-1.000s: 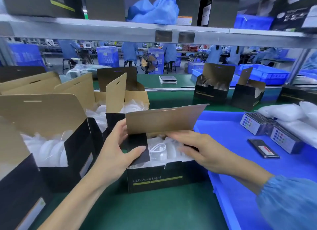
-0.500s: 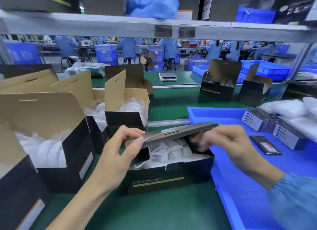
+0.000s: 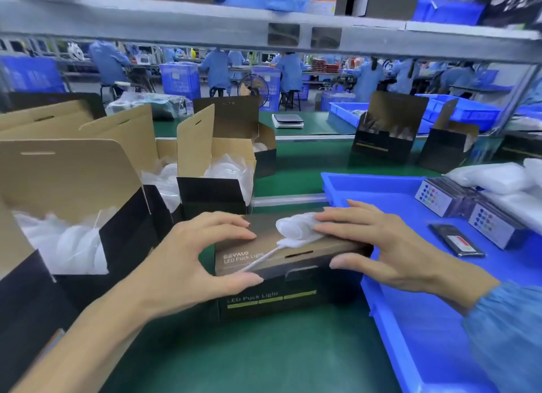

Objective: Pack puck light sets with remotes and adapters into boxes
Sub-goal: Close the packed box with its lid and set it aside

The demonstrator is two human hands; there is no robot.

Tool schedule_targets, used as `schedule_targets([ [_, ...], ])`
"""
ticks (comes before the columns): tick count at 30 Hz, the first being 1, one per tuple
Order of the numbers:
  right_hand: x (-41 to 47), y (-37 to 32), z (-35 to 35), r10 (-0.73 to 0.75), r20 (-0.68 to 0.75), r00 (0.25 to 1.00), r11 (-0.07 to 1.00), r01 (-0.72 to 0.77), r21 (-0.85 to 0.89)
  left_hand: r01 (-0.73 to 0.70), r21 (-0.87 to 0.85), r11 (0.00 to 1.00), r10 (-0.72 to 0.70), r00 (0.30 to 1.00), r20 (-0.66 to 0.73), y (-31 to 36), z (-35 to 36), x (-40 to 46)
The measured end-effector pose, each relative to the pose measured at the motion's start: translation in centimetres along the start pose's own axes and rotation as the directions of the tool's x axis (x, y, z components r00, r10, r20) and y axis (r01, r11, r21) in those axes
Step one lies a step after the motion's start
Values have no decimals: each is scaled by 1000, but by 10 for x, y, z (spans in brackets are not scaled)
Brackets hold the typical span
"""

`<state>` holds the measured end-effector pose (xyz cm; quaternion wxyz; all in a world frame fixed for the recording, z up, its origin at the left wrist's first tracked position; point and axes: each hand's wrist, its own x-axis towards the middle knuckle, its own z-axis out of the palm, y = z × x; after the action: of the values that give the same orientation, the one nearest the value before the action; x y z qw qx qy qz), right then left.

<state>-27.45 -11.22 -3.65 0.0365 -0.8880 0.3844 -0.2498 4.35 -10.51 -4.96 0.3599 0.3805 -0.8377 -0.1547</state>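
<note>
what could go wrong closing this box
1. The lid is folded down but its front edge does not look tucked in; it may spring open once the left hand and right hand let go.
2. The blue tray touches the box; sliding the box could catch on its rim.

Grey metal shelf (image 3: 176, 31) spans overhead. Beyond shelf: workers in blue coats (image 3: 217, 69) at benches, black fan (image 3: 253, 88), blue crates (image 3: 180, 80). Green mat (image 3: 264, 357) below shelf.
</note>
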Motion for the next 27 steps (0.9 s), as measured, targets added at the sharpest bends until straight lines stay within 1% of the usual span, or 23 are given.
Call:
schedule_targets([
  [3, 3, -4, 4, 44, -88, 995, 998, -39, 57, -1, -13, 1000, 1, 999, -44, 1, -1, 3],
  [5, 4, -6, 9, 47, -135, 990, 999, -43, 30, -11, -14, 1000, 10, 998, -61, 1, -2, 4],
  [6, 4, -8, 10, 44, -136, 990, 999, -43, 13, -14, -6, 1000, 14, 998, -58, 2, -1, 4],
  [8, 2, -9, 8, 57, -84, 995, 998, -57, 9, -6, 9, 1000, 7, 999, -46, 3, 0, 2],
  [11, -4, -9, 6, 81, 47, 996, 996, -82, 23, 19, 16, 1000, -18, 999, -35, 7, 2, 0],
  [14, -9, -8, 6, 85, 124, 989, 996, -89, 22, 57, 55, 997, -57, 998, -10, 9, 4, -7],
  [15, -10, -9, 7, 76, 141, 987, 997, -78, 12, 55, 97, 994, -57, 998, 11, 12, 6, -10],
  [17, -13, -11, 9, 54, 160, 986, 998, -49, -37, -22, 289, 957, 3, 998, 68, 18, 15, -12],
  [18, -14, -12, 10, 43, 155, 987, 996, -29, -89, -81, 398, 914, 48, 995, 93, 21, 20, -10],
  [19, -14, -12, 11, 29, 138, 990, 988, -8, -152, -121, 464, 877, 82, 991, 104, 24, 23, -6],
  [20, -15, -13, 12, 13, 111, 994, 976, 11, -215, -138, 489, 861, 105, 990, 95, 25, 26, -5],
  [21, -14, -15, 14, -15, 66, 998, 960, 33, -277, -134, 487, 863, 111, 991, 78, 26, 27, -5],
  [22, -12, -19, 15, -83, 6, 997, 937, 80, -339, -123, 485, 866, 104, 992, 66, 27, 29, -6],
  [23, -10, -22, 17, -194, -57, 979, 904, 156, -398, -113, 498, 860, 96, 994, 60, 27, 30, -7],
  [25, -6, -30, 22, -415, -161, 896, 840, 309, -447, -114, 536, 836, 102, 993, 52, 27, 33, -8],
  [26, -5, -35, 25, -479, -194, 856, 815, 352, -461, -110, 537, 836, 97, 994, 53, 27, 34, -9],
  [27, -3, -39, 28, -511, -207, 834, 795, 367, -482, -103, 531, 841, 89, 995, 52, 27, 35, -9],
])
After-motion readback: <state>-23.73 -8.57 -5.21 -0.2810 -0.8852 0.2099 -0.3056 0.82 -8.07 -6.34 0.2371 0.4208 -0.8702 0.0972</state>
